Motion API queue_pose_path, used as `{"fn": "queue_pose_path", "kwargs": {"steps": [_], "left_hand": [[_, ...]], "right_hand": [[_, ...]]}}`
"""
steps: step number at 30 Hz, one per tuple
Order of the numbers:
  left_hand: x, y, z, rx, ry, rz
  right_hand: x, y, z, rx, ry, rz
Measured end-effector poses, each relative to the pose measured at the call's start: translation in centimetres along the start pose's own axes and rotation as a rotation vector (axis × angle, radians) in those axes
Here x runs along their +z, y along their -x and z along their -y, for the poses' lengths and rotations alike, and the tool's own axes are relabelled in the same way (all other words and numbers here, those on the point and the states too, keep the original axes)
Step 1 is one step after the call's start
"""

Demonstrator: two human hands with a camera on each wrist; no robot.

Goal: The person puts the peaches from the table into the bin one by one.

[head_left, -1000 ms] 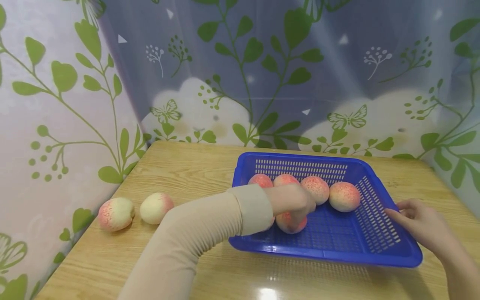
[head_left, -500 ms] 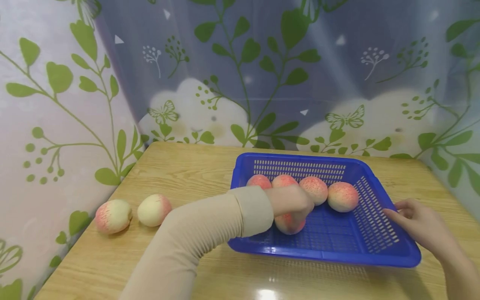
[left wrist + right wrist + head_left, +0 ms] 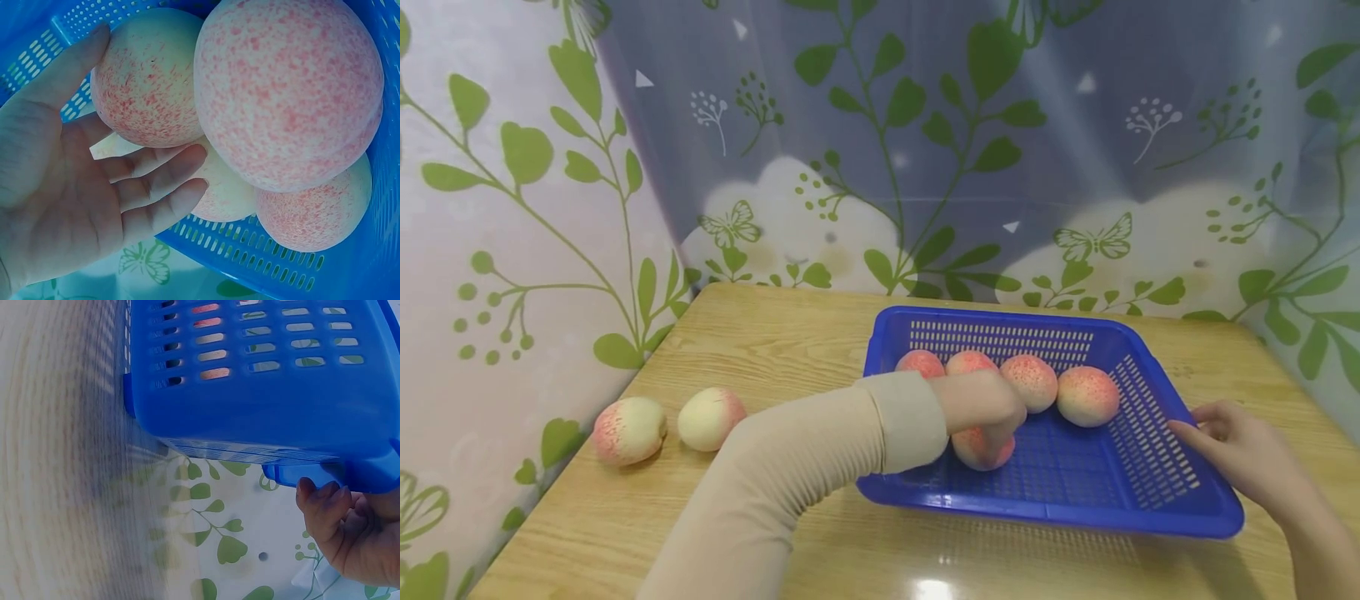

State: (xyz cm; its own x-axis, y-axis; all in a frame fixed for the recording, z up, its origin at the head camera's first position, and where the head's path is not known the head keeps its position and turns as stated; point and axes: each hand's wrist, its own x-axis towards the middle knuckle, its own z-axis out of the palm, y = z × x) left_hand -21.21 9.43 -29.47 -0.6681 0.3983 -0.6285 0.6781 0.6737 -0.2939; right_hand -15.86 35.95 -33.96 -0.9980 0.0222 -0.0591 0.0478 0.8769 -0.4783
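My left hand [image 3: 985, 404] reaches down into the blue plastic basket [image 3: 1045, 510]. Its thumb and fingers bend round a pink-and-cream peach [image 3: 150, 81] in the left wrist view, the thumb against its side; the index fingertip is partly hidden. From the head camera, a front peach [image 3: 979, 452] shows just under that hand. Behind it stand several more peaches, among them a speckled peach [image 3: 1030, 383] and a rightmost peach [image 3: 1087, 397]. My right hand [image 3: 1251, 450] grips the basket's right rim, fingers curled under the edge in the right wrist view [image 3: 350, 525].
Two peaches lie outside the basket on the wooden table [image 3: 775, 333]: a left peach [image 3: 630, 431] and a paler peach [image 3: 709, 419] beside my left sleeve [image 3: 820, 454]. A leaf-patterned curtain [image 3: 880, 167] hangs behind and at the sides.
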Motion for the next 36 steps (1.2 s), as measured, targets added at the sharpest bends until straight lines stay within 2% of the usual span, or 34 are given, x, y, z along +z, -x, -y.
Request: {"fn": "queue_pose_path", "kwargs": {"steps": [5,11,14,16,19,22,27,32,36], "left_hand": [[-0.1,0.1,0.1,0.008,0.002,0.004],[-0.4,0.7,0.5,-0.036,0.06,-0.011],[-0.4,1.0,0.9,-0.048,0.086,-0.042],[-0.4,1.3,1.3,-0.01,0.094,-0.086],[-0.6,1.6,2.3,0.104,0.055,-0.165],[-1.1,2.5,3.6,0.201,0.027,-0.24],[-0.8,5.1,6.7,0.259,0.098,-0.354],[1.2,7.6,10.6,0.276,0.213,-0.488],[3.3,9.2,13.8,0.249,0.29,-0.579]], "right_hand": [[0.1,0.0,-0.1,-0.008,-0.001,-0.002],[0.0,0.0,-0.1,-0.018,0.006,-0.016],[0.0,0.0,0.0,-0.01,0.006,-0.012],[-0.1,0.0,0.0,-0.007,0.003,-0.007],[0.0,0.0,0.1,-0.007,0.007,-0.007],[0.0,0.0,0.0,-0.006,0.005,-0.005],[0.2,-0.2,-0.1,-0.028,-0.016,-0.011],[0.2,-0.3,-0.2,-0.047,-0.009,-0.024],[0.1,-0.2,-0.2,-0.027,0.004,-0.014]]}}
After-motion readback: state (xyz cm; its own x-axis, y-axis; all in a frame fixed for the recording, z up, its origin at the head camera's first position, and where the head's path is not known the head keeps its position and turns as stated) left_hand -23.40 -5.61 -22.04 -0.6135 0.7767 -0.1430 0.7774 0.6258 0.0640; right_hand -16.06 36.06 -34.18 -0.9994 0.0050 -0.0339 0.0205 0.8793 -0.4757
